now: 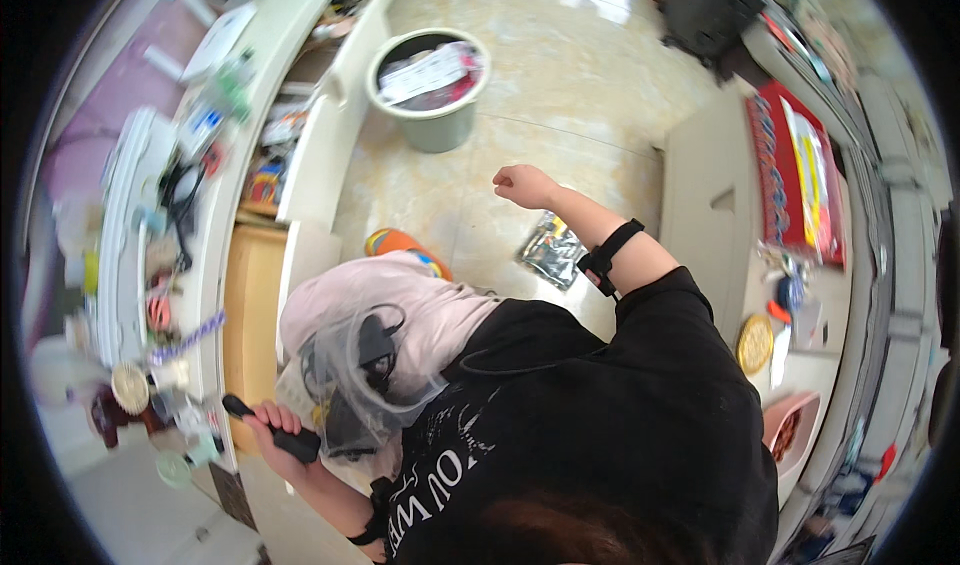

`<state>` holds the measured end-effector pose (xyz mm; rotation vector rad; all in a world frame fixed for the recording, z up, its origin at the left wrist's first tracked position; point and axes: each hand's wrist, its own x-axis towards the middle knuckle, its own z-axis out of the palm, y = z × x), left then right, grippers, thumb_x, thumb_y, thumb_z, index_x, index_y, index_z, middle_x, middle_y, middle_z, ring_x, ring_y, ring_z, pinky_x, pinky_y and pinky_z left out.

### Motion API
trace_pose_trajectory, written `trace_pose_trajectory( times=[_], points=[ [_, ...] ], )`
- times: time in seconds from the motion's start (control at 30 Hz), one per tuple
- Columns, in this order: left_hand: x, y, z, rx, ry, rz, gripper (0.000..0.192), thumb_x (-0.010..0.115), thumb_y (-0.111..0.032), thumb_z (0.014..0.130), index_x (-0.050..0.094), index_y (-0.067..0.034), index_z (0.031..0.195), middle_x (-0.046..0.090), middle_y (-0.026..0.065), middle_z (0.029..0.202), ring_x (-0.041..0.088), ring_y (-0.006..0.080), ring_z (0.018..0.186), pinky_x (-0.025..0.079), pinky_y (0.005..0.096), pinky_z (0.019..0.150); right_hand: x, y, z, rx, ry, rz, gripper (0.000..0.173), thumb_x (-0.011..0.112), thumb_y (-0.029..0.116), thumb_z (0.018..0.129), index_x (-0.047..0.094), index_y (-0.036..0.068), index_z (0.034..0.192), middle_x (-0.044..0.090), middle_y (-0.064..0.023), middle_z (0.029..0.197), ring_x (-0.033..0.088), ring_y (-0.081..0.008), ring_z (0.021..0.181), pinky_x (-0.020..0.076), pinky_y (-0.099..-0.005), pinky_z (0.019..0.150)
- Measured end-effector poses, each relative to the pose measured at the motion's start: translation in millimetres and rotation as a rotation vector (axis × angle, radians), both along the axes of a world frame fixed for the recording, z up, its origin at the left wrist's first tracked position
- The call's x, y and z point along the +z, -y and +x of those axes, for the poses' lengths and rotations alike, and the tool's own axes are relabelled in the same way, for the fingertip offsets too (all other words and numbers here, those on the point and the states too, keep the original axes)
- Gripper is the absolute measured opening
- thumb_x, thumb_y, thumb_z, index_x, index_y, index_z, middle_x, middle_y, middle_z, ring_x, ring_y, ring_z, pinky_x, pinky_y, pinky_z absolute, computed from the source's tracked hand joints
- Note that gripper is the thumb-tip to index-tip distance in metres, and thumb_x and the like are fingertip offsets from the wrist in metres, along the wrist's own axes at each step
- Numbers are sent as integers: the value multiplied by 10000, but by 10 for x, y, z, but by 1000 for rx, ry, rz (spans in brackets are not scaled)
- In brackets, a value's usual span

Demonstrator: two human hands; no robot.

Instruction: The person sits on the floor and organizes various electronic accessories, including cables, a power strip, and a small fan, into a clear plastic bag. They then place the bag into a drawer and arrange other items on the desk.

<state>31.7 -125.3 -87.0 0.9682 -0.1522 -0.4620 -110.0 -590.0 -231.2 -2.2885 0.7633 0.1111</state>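
My left hand [276, 431], at the lower left beside an open drawer [251, 302], is closed around a black object with a slim handle and a wider end [296, 445]; its exact kind is unclear. On my lap lies a clear plastic bag [360, 385] with black items and a looped black cable inside. My right hand [525, 187] is held out over the floor with its fingers curled, and nothing shows in it. Below that wrist, a plastic-wrapped packet [553, 250] rests on the floor tiles. Black straps circle both forearms, the right one bearing a small device.
A grey-green bin [435, 126] with rubbish stands ahead. Along the left runs a cluttered white desk [217, 212], with more open storage beneath. At right, a cabinet [705, 182] adjoins a surface bearing a red box [772, 190], a gold round item [754, 344] and a pink container [791, 415].
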Motion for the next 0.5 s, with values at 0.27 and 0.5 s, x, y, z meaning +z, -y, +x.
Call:
trace_pose_trajectory(
  times=[0.27, 0.5],
  points=[
    [-189, -87, 71, 34, -164, 9, 269, 367, -299, 953, 338, -89, 789, 285, -4, 695, 284, 86, 565, 295, 211, 496, 119, 388, -871, -567, 150, -312, 163, 526, 176, 756, 613, 41, 787, 613, -177, 793, 588, -342, 756, 470, -427, 674],
    [-140, -17, 103, -58, -150, 0, 261, 378, -288, 951, 335, -87, 790, 284, -2, 699, 288, 87, 571, 296, 211, 503, 585, 803, -1940, -837, 106, -727, 167, 515, 166, 777, 596, 37, 844, 604, -165, 894, 573, -334, 847, 466, -416, 723]
  ],
)
